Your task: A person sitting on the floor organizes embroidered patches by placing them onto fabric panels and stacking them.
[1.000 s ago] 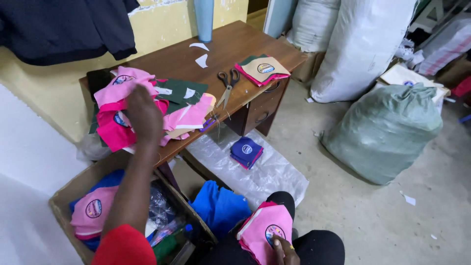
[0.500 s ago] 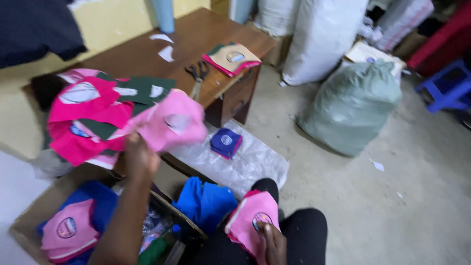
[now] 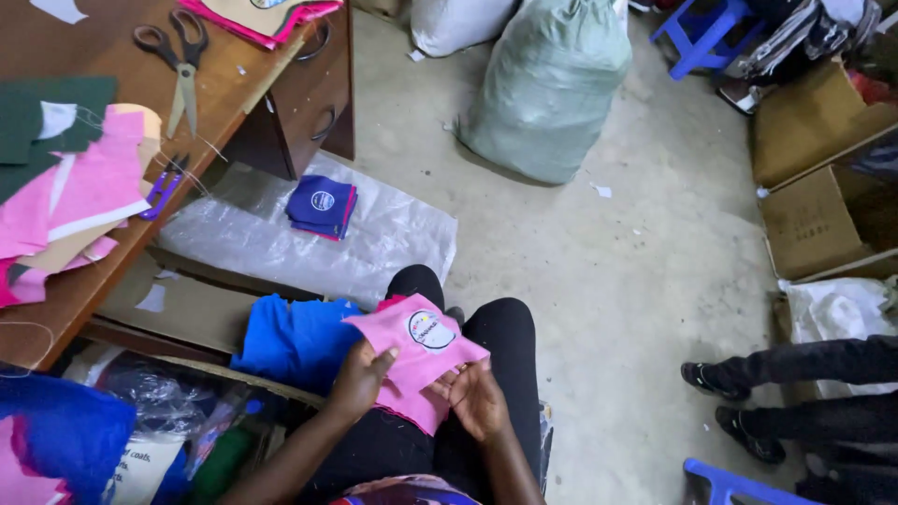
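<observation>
On your lap, item one: a pink fabric piece (image 3: 418, 348) with a round printed badge, held flat between both hands over your black-trousered knees. Your left hand (image 3: 360, 382) pinches its left edge, fingers closed on the cloth; a second ago that hand was up at the table pulling from the pile, so the piece now has a two-handed hold and the reach to the pile is finished. Your right hand (image 3: 477, 400) grips the lower right corner, fingers curled under, where earlier it held a pink piece alone. Item two: a further layer of pink cloth lies beneath the held piece on your thigh. Item three: blue fabric (image 3: 295, 339) just beside your left knee. Item four: a small folded navy stack (image 3: 321, 206) on clear plastic sheeting (image 3: 393, 243) on the floor. Item five: wooden table (image 3: 271, 89) at upper left, bearing scissors (image 3: 180, 56) and the remaining pink and green pieces (image 3: 79, 187). Item six: a grey-green sack (image 3: 547, 89), well apart. Another person's legs show at lower right.
</observation>
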